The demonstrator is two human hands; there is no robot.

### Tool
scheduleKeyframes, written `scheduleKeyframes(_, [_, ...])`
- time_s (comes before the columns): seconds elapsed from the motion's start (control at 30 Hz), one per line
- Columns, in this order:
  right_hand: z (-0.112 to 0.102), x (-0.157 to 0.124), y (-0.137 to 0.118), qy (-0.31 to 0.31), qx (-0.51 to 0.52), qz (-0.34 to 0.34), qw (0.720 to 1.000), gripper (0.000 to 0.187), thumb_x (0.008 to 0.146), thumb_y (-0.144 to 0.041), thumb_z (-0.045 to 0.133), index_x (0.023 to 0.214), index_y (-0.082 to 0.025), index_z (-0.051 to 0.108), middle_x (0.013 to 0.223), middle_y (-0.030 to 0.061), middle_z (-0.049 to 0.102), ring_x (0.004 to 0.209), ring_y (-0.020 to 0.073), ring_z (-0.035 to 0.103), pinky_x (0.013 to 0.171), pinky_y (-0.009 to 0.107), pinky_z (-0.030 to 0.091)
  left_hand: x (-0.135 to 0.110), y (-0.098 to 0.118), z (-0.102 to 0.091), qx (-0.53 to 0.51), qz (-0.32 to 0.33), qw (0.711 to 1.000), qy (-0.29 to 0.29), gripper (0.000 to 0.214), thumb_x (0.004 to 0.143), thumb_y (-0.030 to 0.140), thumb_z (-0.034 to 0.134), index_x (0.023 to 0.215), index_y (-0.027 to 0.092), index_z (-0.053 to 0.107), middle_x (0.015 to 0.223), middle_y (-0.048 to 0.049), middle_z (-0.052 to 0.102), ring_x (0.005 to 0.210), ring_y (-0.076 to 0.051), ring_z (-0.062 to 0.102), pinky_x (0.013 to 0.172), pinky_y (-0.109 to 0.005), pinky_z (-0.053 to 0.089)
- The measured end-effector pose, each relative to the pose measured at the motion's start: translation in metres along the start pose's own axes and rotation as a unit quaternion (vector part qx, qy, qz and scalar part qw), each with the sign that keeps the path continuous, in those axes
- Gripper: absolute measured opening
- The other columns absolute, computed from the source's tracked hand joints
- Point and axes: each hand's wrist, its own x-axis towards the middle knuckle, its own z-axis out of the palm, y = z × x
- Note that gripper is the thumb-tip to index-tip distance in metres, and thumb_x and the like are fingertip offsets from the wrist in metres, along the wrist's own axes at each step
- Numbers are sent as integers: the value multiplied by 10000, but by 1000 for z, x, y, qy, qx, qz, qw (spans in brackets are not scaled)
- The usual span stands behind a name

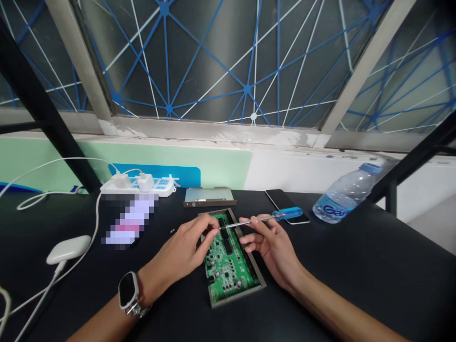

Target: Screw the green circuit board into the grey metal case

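Observation:
A green circuit board (228, 268) lies in a shallow grey metal case (261, 282) on the black table. My right hand (272, 244) grips a screwdriver with a blue handle (287, 214) by its shaft, the handle pointing right. My left hand (190, 247) pinches the screwdriver's tip (223, 228) above the far end of the board, its fingers closed. A watch (128, 289) sits on my left wrist.
A grey metal cover (209, 196) lies behind the case. A black phone (285, 202) and a lying water bottle (344, 194) are at the right. A white power strip (140, 186), white cables and a white charger (67, 249) are at the left. A small screw (172, 231) lies left of my hand.

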Motion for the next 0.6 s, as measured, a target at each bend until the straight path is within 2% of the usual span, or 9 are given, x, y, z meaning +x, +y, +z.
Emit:
scheduleKeyframes(0.13, [1,-1,1,16,9,14,1000,300,797,-321,768,866,-182,511,1074,122,737,547,143,707,451,214,542,0,3,-1,28,-3,999,-29,140,1011,264,351,1021,210,481,895,-23,581,776,-153,572,732,-322,448])
scheduleKeyframes(0.27, [-2,1,1,34,30,23,999,273,790,-297,776,860,-172,543,1085,122,737,575,140,711,457,206,545,5,-2,-21,51,-1,998,-30,159,1009,251,334,1002,207,486,924,-36,576,802,-159,559,773,-328,450])
scheduleKeyframes(0.37, [-5,3,0,37,31,20,999,280,775,-297,787,862,-178,549,1063,120,744,578,144,708,456,210,541,7,-19,-48,90,7,995,-40,155,983,246,383,966,201,530,986,-58,582,873,-177,558,805,-329,454])
scheduleKeyframes(0.47, [-5,2,0,32,19,20,999,300,763,-307,796,866,-188,540,1027,106,751,554,145,697,447,215,530,3,-44,-69,147,-37,986,-72,95,907,228,487,872,203,572,942,-45,600,840,-183,562,768,-320,456])
scheduleKeyframes(0.6, [-2,0,2,14,0,17,1000,310,770,-319,790,878,-191,529,965,86,755,524,137,681,439,213,511,-7,-70,-74,159,-102,976,-111,89,822,196,541,813,201,630,887,-39,625,825,-194,588,771,-321,461])
